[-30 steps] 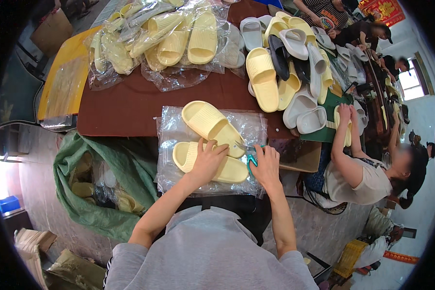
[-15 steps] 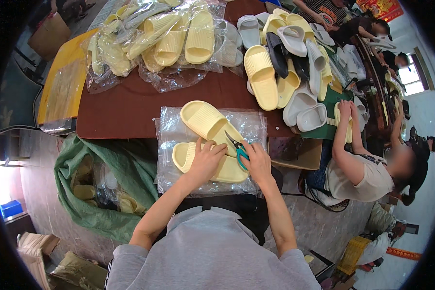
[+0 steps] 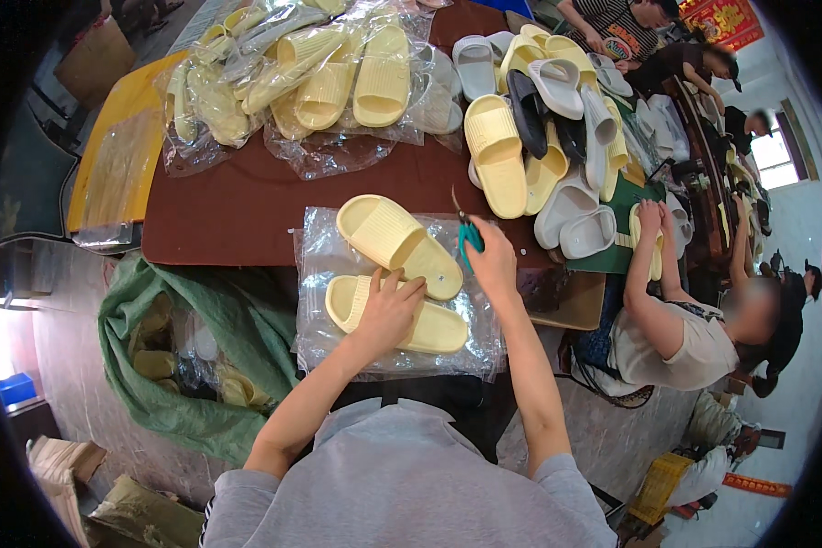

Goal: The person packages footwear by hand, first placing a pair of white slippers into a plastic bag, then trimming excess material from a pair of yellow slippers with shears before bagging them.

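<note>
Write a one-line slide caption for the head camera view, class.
Left hand on yellow slippers lying on clear plastic; right hand holding teal-handled cutters.

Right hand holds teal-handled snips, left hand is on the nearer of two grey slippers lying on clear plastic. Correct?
Wrong on colour: in the head view, the farther slipper and the nearer slipper are pale yellow, not grey. The rest holds: right hand has the teal-handled snips, left hand is on the nearer slipper, both slippers lie on clear plastic.
</note>
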### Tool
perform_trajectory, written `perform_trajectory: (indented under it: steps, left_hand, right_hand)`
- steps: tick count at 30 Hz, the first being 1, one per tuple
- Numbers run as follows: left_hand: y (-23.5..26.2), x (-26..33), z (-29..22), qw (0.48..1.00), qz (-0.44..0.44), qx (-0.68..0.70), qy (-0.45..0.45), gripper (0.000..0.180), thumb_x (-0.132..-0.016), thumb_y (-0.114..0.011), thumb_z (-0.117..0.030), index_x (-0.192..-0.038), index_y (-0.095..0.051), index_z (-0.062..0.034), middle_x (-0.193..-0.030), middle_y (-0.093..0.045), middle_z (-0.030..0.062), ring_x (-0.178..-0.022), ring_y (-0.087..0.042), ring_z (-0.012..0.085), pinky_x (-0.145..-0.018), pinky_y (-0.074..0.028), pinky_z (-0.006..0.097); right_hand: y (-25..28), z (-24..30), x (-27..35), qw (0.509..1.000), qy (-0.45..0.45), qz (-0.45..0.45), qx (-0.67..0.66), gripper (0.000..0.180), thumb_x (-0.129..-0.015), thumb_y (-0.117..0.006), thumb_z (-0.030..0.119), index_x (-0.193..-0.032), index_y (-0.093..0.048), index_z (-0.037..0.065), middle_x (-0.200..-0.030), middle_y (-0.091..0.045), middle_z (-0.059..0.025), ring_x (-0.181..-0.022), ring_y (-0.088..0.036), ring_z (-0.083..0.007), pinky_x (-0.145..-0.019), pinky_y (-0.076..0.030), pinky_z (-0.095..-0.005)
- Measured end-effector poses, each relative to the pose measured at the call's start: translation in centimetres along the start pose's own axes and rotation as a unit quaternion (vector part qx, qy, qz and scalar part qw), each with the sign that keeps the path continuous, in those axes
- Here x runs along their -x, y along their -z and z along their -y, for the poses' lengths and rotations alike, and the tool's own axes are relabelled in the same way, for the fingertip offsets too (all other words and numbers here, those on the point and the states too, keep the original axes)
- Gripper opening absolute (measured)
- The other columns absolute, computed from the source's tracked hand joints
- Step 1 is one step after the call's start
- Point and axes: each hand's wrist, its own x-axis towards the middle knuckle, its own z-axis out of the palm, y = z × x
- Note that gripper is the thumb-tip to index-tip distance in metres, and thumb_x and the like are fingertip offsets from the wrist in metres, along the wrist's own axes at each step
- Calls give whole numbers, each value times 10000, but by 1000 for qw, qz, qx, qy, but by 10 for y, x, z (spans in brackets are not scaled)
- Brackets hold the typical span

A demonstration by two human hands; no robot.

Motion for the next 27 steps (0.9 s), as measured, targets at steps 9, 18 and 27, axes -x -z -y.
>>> perform_trajectory:
  steps: [9, 18, 27]
  left_hand:
    - [-7, -14, -7, 998, -15, 47, -28, 513, -737, -654, -49, -1249, -620, -71, -1340, -574, 33, -1290, -466, 336, -1105, -305, 577]
    - [15, -1, -3, 996, -23, 85, -20, 573, -812, -639, -71, -1373, -531, -23, -1459, -478, 87, -1343, -391, 383, -1146, -271, 545]
    - [56, -7, -50, 959, -52, 274, -55, 585, -854, -625, -107, -1419, -497, -20, -1500, -445, 112, -1438, -273, 411, -1178, -216, 553]
  right_hand:
    - [-56, -52, -90, 989, 129, -50, 55, 476, -791, -624, -48, -1263, -565, -47, -1322, -534, -259, -1248, -492, -430, -1088, -400, -455]
    - [-35, 25, 9, 909, -137, 11, -393, 228, -980, -529, 61, -1163, -657, 16, -1078, -695, -85, -891, -656, -159, -778, -525, -287]
    - [-6, 48, 105, 864, -88, 84, -489, 395, -974, -530, 41, -1369, -545, 46, -1114, -644, -66, -909, -608, -116, -790, -498, -260]
